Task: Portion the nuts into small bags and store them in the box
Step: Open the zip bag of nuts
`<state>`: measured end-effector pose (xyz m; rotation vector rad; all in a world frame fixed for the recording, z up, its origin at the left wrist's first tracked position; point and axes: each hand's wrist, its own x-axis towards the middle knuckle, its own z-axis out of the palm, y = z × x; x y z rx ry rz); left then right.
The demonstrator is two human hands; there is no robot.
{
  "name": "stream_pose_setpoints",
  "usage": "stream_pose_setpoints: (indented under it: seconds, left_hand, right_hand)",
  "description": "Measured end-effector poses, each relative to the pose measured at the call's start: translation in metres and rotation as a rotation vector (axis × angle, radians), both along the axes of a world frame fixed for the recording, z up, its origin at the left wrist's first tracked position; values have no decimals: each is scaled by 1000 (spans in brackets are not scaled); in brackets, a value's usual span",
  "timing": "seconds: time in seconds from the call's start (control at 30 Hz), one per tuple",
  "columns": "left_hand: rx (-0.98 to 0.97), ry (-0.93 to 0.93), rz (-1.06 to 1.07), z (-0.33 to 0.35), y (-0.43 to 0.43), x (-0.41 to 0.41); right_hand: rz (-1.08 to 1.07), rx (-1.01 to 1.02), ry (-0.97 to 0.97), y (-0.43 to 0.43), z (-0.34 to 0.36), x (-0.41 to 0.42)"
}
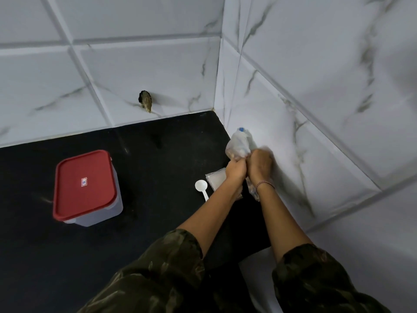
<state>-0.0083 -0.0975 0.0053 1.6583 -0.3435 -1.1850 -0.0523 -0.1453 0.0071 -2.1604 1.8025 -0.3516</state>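
Both hands meet at the right side of the black counter, close to the tiled wall. My left hand (pixel 235 169) and my right hand (pixel 261 162) grip a clear plastic bag of nuts (pixel 239 143), which bulges up above my fingers; more plastic hangs below my right wrist. A stack of small clear bags (pixel 215 178) lies just left of my left hand, partly hidden by it. Beside the stack is a white plastic scoop (pixel 201 186). The clear storage box (pixel 88 188) with its red lid shut stands far to the left.
White marble-look tiles form a corner at the back and right of the black counter (pixel 158 177). A dark hole (pixel 145 101) shows in the back wall. Bare counter lies between the box and the scoop.
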Motion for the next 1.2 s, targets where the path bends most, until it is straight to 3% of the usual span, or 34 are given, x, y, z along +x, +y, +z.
stream_pose_setpoints:
  seconds: [0.4,0.57,0.77,1.07,1.2]
  left_hand:
    - [-125,-65,188,53,37,64]
    - [-80,-156,299,51,72,103]
    - [78,-166,365,31,110,135]
    - [179,-66,365,-4,157,141]
    - [247,15,346,-21,174,135]
  right_hand:
    - [138,-117,-196,32,54,68]
    - [222,-31,-270,66,55,110]
    - [277,54,-210,109,41,140]
    - [332,193,-245,149,8,136]
    - [337,429,-329,172,-20,127]
